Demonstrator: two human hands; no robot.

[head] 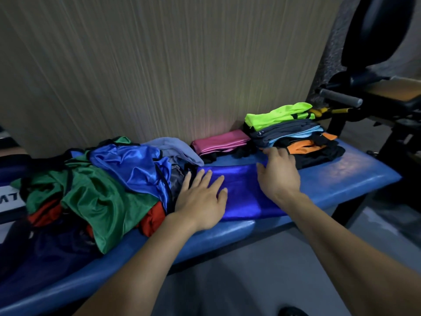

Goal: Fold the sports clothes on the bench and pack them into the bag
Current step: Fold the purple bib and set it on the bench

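A shiny dark-blue garment lies folded flat on the blue padded bench. My left hand rests palm-down on its left part, fingers spread. My right hand lies on its right end, fingers reaching toward the stack. A stack of folded clothes, lime green on top, then grey, light blue, orange and black, sits at the bench's right. A folded pink garment lies by the wall. An unfolded heap of green, blue, red and grey clothes fills the left of the bench. I see no bag that I can tell.
A wood-grain wall stands right behind the bench. Black gym equipment with a grey handle and a padded seat stands at the right. Grey floor lies in front of the bench. A dark object with white lettering is at the far left.
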